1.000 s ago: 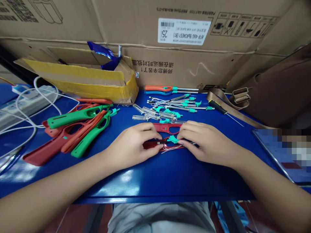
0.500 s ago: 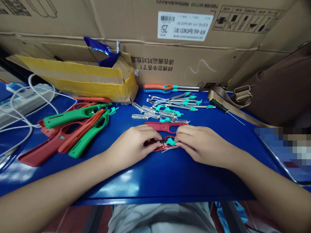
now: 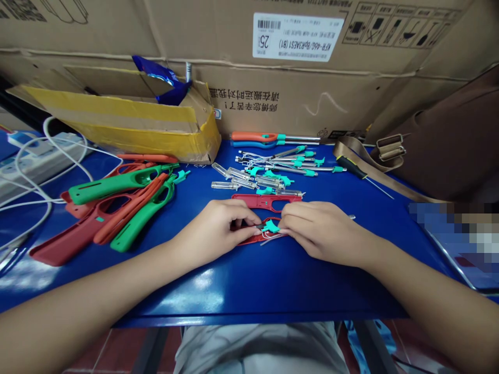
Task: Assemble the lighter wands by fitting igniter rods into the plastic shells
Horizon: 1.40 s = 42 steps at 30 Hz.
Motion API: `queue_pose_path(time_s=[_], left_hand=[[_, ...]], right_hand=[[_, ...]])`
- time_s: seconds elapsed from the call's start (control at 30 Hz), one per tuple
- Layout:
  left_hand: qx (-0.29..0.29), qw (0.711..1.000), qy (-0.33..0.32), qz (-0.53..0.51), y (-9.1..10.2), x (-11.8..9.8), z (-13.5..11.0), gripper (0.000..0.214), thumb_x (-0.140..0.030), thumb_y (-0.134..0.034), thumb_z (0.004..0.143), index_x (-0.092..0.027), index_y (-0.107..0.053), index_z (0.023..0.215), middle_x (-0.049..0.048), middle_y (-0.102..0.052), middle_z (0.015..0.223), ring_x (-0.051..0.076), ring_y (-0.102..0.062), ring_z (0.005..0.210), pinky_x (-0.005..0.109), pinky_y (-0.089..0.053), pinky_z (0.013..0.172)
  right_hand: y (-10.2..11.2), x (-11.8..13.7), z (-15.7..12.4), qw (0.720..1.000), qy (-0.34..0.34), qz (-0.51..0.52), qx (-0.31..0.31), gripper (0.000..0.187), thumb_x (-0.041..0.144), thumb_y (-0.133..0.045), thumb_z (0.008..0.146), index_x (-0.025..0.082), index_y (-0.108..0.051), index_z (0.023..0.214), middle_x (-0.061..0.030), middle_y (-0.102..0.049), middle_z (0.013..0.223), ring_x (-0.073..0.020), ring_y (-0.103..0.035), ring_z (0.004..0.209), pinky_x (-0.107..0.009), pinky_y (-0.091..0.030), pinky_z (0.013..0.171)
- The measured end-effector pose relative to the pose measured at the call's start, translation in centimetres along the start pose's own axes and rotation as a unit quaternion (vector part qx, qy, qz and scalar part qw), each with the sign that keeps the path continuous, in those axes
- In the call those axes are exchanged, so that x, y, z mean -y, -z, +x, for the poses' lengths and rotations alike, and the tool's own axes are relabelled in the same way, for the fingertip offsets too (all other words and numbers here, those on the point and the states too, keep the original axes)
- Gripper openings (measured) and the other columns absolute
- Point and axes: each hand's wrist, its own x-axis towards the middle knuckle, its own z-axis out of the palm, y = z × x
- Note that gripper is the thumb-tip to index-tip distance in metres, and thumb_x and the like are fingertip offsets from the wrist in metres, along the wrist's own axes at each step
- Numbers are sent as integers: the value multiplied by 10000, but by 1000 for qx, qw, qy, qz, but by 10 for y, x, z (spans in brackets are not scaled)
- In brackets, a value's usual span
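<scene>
My left hand [image 3: 212, 228] and my right hand [image 3: 317, 228] rest on the blue table [image 3: 249, 280], fingers curled and pinching together over a red plastic shell half [image 3: 253, 236]. Between the fingertips sits a small teal trigger piece [image 3: 270, 227] with thin white wires trailing below it. The left hand presses the red shell down; the right hand pinches the teal trigger assembly into it. A second red shell half [image 3: 268, 201] lies just behind the hands.
A pile of green, orange and red shell halves [image 3: 117, 202] lies at left. Metal tube assemblies with teal triggers [image 3: 273, 169], clear tubes [image 3: 230, 179], finished lighters [image 3: 268, 138] and a screwdriver [image 3: 356, 171] lie behind. Cardboard boxes [image 3: 128, 119], a power strip [image 3: 35, 161] and brown bag [image 3: 440, 145] surround.
Both hands have drawn slightly closer together over the red shell, and the teal trigger piece has shifted a little left. The view has tilted slightly.
</scene>
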Motion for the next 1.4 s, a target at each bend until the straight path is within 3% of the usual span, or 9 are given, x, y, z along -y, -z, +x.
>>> queue_pose_path(time_s=[0.13, 0.27, 0.47, 0.9, 1.07, 1.23, 1.4], left_hand=[[24, 999, 20, -14, 1, -1, 2, 83, -149, -740, 863, -185, -793, 916, -10, -718, 795, 83, -590, 609, 200, -455, 581], [36, 998, 31, -29, 1, 0, 3, 68, -139, -736, 859, -176, -779, 896, -24, -704, 765, 72, -544, 565, 197, -439, 563], [35, 997, 50, -52, 0, 1, 2, 61, -148, -736, 854, -174, -768, 899, -20, -720, 758, 90, -583, 598, 203, -453, 570], [11, 999, 35, -39, -2, -2, 0, 137, -161, -756, 841, -169, -757, 978, -5, -749, 780, 107, -663, 640, 197, -483, 567], [-3, 1000, 8, 7, -2, -5, -3, 89, -167, -750, 861, -186, -742, 948, -18, -736, 797, 97, -628, 635, 195, -491, 595], [-8, 998, -23, 58, -1, -6, -4, 34, -165, -729, 882, -188, -723, 906, -26, -707, 776, 95, -600, 623, 203, -491, 626], [-19, 993, -63, 94, -2, -4, -7, 63, -166, -701, 912, -186, -727, 967, 1, -756, 872, 138, -683, 778, 230, -512, 692]], right_hand=[[-1, 0, -1, 998, 41, -41, -31, 203, 113, -466, 994, 148, -662, 957, -73, -683, 935, -197, -595, 818, -316, -424, 698], [0, 3, 1, 997, 47, -52, -12, 204, 80, -465, 981, 155, -655, 974, -73, -687, 964, -203, -600, 853, -318, -422, 698], [0, 6, 2, 999, 30, -43, 14, 210, 139, -471, 1000, 160, -658, 907, -59, -666, 881, -190, -588, 780, -318, -433, 680], [3, 3, -3, 999, -12, 38, 22, 219, 179, -499, 1001, 180, -712, 952, -51, -716, 961, -167, -642, 798, -298, -437, 678], [3, 4, 1, 990, -85, 113, 11, 203, 217, -544, 1006, 202, -736, 940, -33, -723, 974, -166, -672, 857, -290, -453, 717], [2, 3, 5, 948, -180, 261, -1, 104, 221, -668, 931, 203, -757, 881, -20, -720, 897, -137, -647, 774, -259, -460, 678], [0, 5, 8, 938, -215, 273, -9, 101, 225, -689, 907, 198, -757, 838, -12, -710, 842, -118, -592, 707, -247, -411, 629]])
